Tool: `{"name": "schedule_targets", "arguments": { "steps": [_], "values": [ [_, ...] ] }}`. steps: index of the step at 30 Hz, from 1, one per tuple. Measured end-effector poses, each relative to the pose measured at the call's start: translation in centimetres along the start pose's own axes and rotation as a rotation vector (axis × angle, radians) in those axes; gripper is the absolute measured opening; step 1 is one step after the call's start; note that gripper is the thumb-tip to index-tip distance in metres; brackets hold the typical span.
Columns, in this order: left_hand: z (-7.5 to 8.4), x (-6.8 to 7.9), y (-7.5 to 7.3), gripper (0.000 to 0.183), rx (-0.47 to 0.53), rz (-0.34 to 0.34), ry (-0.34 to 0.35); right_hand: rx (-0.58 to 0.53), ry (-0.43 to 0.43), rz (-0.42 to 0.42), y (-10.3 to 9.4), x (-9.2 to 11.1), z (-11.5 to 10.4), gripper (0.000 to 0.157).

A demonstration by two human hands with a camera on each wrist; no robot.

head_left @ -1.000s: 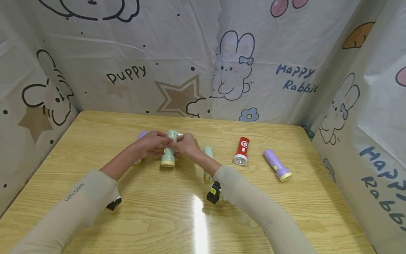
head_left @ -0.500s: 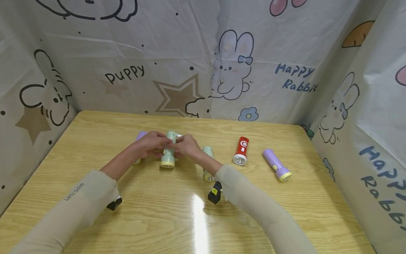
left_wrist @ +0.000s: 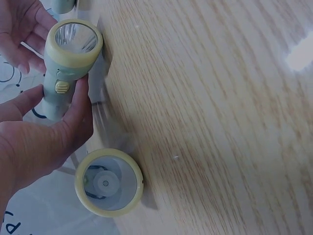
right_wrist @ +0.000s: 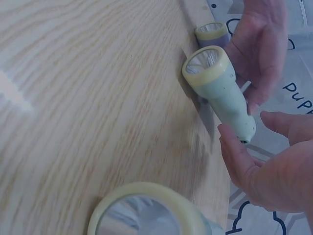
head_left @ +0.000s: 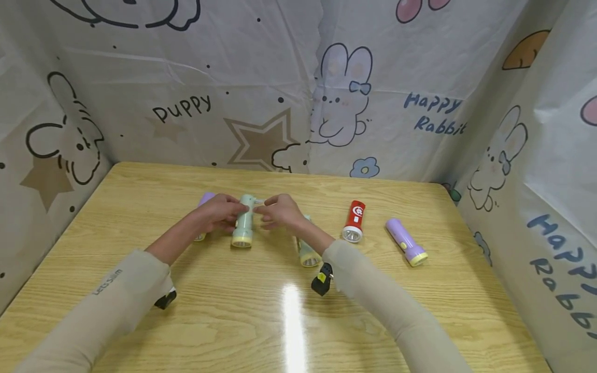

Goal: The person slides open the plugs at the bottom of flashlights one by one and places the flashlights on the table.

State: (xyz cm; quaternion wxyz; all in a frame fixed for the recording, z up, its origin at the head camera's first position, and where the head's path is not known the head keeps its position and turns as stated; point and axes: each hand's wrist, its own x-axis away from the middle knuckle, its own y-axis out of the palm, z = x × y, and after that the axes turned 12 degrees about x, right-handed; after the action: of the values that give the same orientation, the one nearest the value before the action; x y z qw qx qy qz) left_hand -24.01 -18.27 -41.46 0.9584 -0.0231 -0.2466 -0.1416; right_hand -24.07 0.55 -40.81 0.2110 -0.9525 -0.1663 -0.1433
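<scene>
In the head view my left hand [head_left: 220,212] grips a pale green flashlight [head_left: 243,223] with a yellow rim, its lamp end toward me. Thumb and fingers hold its barrel from both sides in the left wrist view, near the yellow switch [left_wrist: 62,87]. My right hand [head_left: 282,211] is just right of the flashlight's tail, its fingers loosely spread and holding nothing. A small light-coloured piece [head_left: 259,201] juts from the tail toward that hand; its kind is unclear. A purple flashlight [head_left: 208,198] lies partly hidden behind my left hand.
A second green flashlight [head_left: 309,255] lies under my right forearm. Farther right on the wooden table [head_left: 224,321] are a red flashlight [head_left: 355,217] and another purple flashlight [head_left: 404,241]. Printed cloth [head_left: 261,67] walls in the back and sides.
My right hand has let go of the green flashlight and drawn a little to the right. The flashlight, in my left hand, has shifted slightly left. More of the second green flashlight's head shows.
</scene>
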Motion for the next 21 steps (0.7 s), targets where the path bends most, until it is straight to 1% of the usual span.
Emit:
{"name": "schedule_targets", "arguments": {
  "steps": [7,10,16,21],
  "values": [
    [0.0,0.0,-0.1,0.057,-0.003,0.004,-0.015,-0.026,0.005,0.006,-0.7,0.1,0.0,0.053],
    [0.0,0.0,-0.1,0.058,-0.013,0.006,-0.016,-0.016,0.002,0.009,-1.0,0.2,-0.1,0.054],
    [0.1,0.0,0.1,0.057,-0.026,0.03,-0.02,0.005,-0.006,0.009,-1.8,0.6,-0.4,0.053],
    [0.0,-0.2,0.0,0.057,-0.045,0.037,-0.024,-0.025,-0.012,0.008,-2.3,0.5,-0.2,0.055]
  ]
}}
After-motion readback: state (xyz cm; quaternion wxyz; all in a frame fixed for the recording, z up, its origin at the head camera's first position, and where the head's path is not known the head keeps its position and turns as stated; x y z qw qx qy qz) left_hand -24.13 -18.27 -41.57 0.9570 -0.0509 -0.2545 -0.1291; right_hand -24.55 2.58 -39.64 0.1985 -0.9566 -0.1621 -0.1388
